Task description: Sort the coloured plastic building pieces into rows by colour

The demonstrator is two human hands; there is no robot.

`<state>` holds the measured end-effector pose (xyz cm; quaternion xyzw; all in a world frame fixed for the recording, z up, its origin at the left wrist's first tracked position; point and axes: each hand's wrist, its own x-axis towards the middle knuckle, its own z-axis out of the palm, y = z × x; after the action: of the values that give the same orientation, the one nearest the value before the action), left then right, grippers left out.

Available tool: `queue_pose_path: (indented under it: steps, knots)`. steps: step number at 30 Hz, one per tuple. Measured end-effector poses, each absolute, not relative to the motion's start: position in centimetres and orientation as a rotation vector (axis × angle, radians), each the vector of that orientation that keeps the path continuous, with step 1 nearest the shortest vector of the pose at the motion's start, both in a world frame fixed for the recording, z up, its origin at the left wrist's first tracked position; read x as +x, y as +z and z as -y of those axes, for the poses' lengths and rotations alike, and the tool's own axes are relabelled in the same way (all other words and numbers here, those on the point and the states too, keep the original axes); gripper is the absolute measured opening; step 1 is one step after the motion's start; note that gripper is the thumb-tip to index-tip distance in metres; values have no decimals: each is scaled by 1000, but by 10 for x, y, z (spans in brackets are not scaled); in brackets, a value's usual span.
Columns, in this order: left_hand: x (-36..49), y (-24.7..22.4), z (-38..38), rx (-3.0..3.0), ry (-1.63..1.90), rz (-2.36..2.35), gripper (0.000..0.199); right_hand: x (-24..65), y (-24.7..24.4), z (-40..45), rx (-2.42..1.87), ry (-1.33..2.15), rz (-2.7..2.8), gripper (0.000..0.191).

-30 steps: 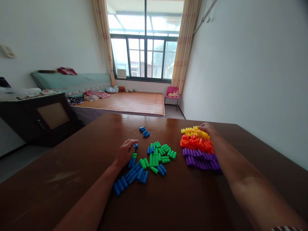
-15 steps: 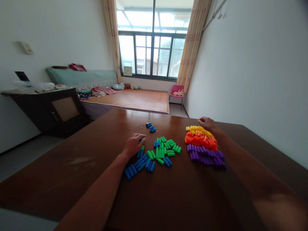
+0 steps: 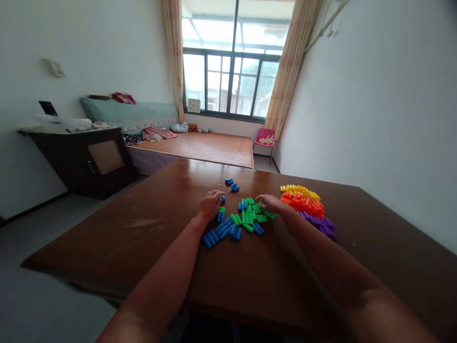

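Note:
My left hand [image 3: 210,205] rests on the table with its fingers loosely stretched and slightly bent. A small blue plastic cylinder [image 3: 223,198] shows at those fingertips; contact is hard to make out. My right hand [image 3: 270,203] reaches over the right side of a loose group of green cylinders [image 3: 248,217], its fingers apart. It partly hides the pieces below it, and no held piece shows. Nearer to me lie more blue cylinders [image 3: 211,238], side by side. A few blue ones [image 3: 234,187] lie farther back.
On the right are rows of yellow [image 3: 300,191], orange [image 3: 303,205] and purple pieces [image 3: 323,226], the purple partly behind my right forearm. The brown table [image 3: 143,252] has its far edge towards a bed [image 3: 214,147]. A dark cabinet [image 3: 103,157] stands left.
My right hand has moved left and nearer, from behind the yellow row to the green cylinders. My left hand stays about where it was on the table. The view has shifted slightly.

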<state>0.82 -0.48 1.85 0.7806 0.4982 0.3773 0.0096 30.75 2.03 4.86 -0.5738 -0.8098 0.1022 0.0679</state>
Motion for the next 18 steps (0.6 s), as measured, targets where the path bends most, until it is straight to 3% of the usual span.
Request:
queue_pose_path:
  steps: [12,18]
  knots:
    - [7,19,1,2395,1185,-1533,28,330,40,-9,-1425,754,2047,17]
    - [3,15,-4,2411,1217,-1511,30,366,62,16,-1300,794,1797,29]
